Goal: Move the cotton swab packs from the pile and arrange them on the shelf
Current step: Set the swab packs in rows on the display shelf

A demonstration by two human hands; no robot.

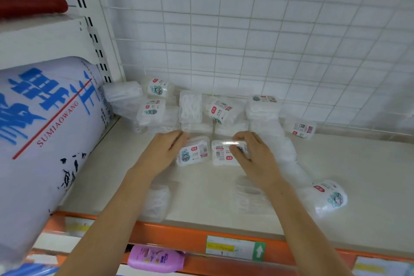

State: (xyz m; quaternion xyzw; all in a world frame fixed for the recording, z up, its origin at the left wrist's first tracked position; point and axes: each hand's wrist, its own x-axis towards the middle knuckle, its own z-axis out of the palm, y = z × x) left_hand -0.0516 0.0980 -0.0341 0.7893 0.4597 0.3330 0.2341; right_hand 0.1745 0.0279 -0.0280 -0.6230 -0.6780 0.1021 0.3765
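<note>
Centrally, two swab packs (194,152) (224,152) lie side by side on the shelf (369,186); left hand (163,152) fingers curl round one, right hand (257,152) fingers pinch the other. Pile (197,110) behind, against wire grid (268,29). Large white bag (44,130) left.

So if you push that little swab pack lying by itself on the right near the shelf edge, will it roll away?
Probably not far. The lone pack looks boxy with rounded corners and lies flat, so it should slide rather than roll. Its clear plastic looks smooth, maybe slippery on the shelf. Filled with cotton swabs, it is likely light.
</note>
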